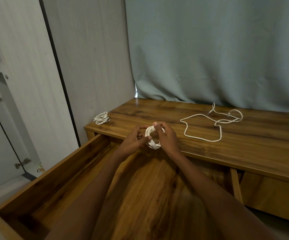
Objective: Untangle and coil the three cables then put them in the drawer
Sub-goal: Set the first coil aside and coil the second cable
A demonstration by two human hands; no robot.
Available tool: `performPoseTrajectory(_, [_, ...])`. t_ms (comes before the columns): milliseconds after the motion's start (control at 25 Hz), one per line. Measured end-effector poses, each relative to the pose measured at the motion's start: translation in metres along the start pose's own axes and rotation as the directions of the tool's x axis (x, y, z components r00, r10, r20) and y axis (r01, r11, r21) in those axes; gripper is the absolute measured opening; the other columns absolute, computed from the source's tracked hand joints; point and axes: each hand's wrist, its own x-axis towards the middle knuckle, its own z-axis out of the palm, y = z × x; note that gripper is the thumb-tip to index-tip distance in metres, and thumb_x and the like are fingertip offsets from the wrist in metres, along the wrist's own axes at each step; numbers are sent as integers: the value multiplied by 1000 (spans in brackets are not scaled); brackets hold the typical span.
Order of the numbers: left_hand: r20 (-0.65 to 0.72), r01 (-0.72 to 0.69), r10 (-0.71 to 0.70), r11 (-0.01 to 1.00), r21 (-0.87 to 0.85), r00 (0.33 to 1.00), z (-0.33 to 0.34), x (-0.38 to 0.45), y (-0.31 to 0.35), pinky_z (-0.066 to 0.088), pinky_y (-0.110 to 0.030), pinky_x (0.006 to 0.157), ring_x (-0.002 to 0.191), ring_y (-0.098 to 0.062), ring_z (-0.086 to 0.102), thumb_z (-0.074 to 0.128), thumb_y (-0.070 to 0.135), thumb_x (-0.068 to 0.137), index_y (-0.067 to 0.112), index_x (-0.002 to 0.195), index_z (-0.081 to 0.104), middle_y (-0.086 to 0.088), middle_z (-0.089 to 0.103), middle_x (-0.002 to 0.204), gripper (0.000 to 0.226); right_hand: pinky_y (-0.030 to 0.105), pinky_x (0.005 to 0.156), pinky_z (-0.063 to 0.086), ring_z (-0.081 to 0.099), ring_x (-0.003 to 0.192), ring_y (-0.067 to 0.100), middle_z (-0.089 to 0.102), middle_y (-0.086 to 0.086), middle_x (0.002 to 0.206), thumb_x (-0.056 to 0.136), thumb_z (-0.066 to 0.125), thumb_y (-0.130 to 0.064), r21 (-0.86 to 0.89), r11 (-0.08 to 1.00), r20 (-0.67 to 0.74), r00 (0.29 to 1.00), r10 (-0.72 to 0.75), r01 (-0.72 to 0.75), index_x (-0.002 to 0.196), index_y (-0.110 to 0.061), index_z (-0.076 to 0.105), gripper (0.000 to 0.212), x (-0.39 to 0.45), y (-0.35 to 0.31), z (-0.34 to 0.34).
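Observation:
Both hands hold one coiled white cable (152, 143) just above the front edge of the wooden table (261, 135). My left hand (134, 139) pinches its left side, and my right hand (166, 138) grips its right side and top. A second white cable (101, 118) lies coiled at the table's far left corner. The third white cable (209, 125) lies loose and uncoiled on the table to the right, its plug ends near the curtain. The wooden drawer (57, 172) stands pulled open below my forearms, with no cable visible in it.
A grey-green curtain (209, 49) hangs behind the table. Tall pale cabinet panels (27, 84) with hinges stand at the left, close to the drawer's side wall. A second drawer front (270, 191) sits shut under the table at the right.

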Motion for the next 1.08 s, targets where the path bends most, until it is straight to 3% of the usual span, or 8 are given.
performPoseTrajectory(160, [-118,-42,46,998,41,992,8,0,8,57,-22,64,78,-17,74,66,19,95,19,134,56,-12,73,103,40,40,87,57,68,95,2,72,-12,106,100,56,-48,-77,993,20,996,-84,85,114,-31,66,25,1,4,-8])
performPoseTrajectory(240, [-172,-45,46,999,12,984,1,3,8,58,-24,64,79,-18,74,66,15,95,17,134,59,-11,75,99,39,40,99,52,60,118,5,62,-12,134,95,53,-63,-212,960,223,966,-133,181,137,-41,53,48,1,5,-17])
performPoseTrajectory(320, [-178,-41,40,999,-1,983,-8,3,5,62,-35,71,85,-29,74,67,12,94,18,134,61,-11,76,98,41,38,107,45,46,135,9,41,-10,155,84,61,-73,-339,913,448,892,-57,228,155,-46,24,84,2,2,-26])
performPoseTrajectory(400, [-172,-31,29,999,-7,985,-13,2,4,63,-40,76,87,-33,73,67,12,94,19,134,62,-10,76,97,41,40,109,42,39,141,15,29,-4,162,73,72,-74,-471,823,536,844,-20,319,159,-42,2,116,3,-2,-28])
performPoseTrajectory(480, [-153,-43,36,998,-44,988,-11,-1,8,61,-30,68,81,-23,75,66,11,94,19,132,63,-11,76,97,39,44,109,41,39,140,23,30,3,161,68,75,-74,-583,698,519,851,-75,417,160,-33,-4,128,3,-5,-23])
performPoseTrajectory(600, [-133,-73,71,997,-5,989,-5,1,10,58,-25,71,88,-25,73,67,15,94,21,132,63,-14,75,98,39,46,102,44,46,133,28,41,8,152,70,75,-70,-678,580,422,885,-195,451,161,-23,6,124,2,-2,-17])
performPoseTrajectory(760, [-125,-92,89,996,-17,988,-1,1,12,53,-19,71,95,-19,71,70,16,92,27,129,64,-10,74,102,39,45,99,46,54,126,26,53,6,143,75,73,-65,-677,580,342,891,-298,453,150,-20,34,96,5,3,-20])
performPoseTrajectory(1080, [-83,-38,39,999,12,996,-5,-1,13,51,-15,71,91,-10,69,71,17,91,26,126,65,-12,72,107,37,40,86,41,59,110,25,65,2,121,81,71,-60,-729,458,362,855,-371,508,121,-20,56,58,9,3,-26])
